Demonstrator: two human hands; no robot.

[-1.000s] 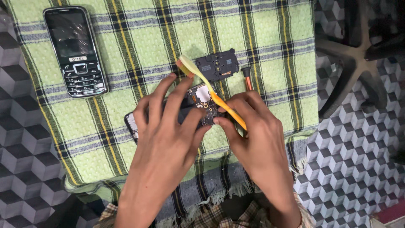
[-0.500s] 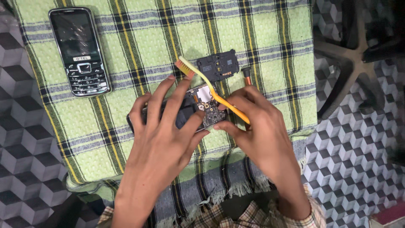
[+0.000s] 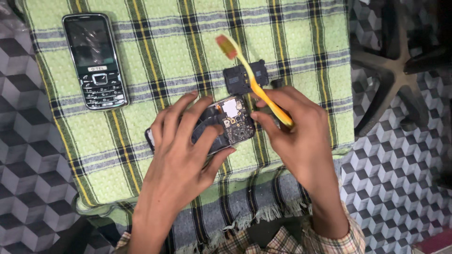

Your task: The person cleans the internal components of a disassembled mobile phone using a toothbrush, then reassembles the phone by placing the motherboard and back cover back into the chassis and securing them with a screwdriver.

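My left hand [image 3: 181,141] lies spread over an opened smartphone [image 3: 230,120] whose circuit board shows, pressing it onto a green checked cloth [image 3: 155,61]. My right hand [image 3: 296,134] grips a yellow toothbrush [image 3: 256,82] by the handle; its reddish bristle head is raised above the cloth, away from the board. A small black cover part [image 3: 242,77] lies just beyond the phone, partly behind the brush.
A black keypad phone [image 3: 95,61] lies at the cloth's top left. The cloth rests on a grey cube-patterned surface [image 3: 28,188]. A black star-shaped chair base [image 3: 400,70] stands at the right. A checked sleeve shows at the bottom edge.
The toothbrush has lifted off the circuit board and swung up, its head now pointing away over the cloth. My left hand still holds the opened phone down.
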